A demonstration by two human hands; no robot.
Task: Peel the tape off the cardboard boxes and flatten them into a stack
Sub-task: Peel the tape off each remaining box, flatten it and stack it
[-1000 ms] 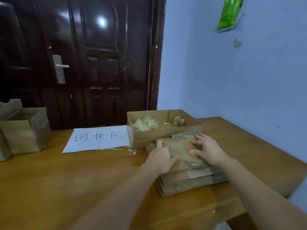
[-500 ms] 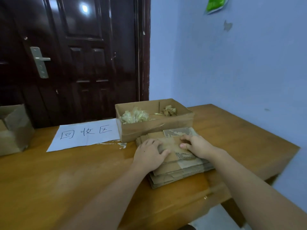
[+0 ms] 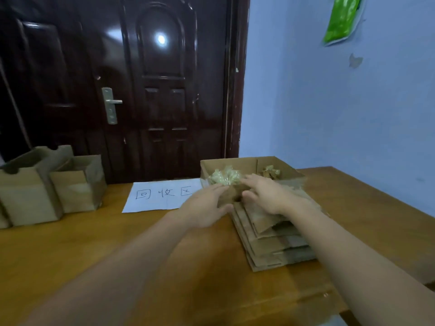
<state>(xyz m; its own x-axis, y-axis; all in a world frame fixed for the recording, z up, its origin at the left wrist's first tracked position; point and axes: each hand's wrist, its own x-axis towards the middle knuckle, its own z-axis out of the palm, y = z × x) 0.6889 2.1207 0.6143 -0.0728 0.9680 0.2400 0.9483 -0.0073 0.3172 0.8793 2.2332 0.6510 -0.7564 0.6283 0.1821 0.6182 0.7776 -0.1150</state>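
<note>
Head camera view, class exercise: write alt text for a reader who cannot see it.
Two bare hands, left hand and right hand, reach over a stack of flattened cardboard on a wooden table, toward an open box of crumpled tape. To the left lie a handwritten paper sign and unflattened boxes; a dark door stands behind.

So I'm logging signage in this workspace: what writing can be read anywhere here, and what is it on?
"回收区": handwritten in dark ink on the white paper sheet lying on the brown wooden table.
Green poster on the blue wall: no text readable, too blurred.
Flattened brown cardboard stack and upright cardboard boxes: no legible print.
</note>
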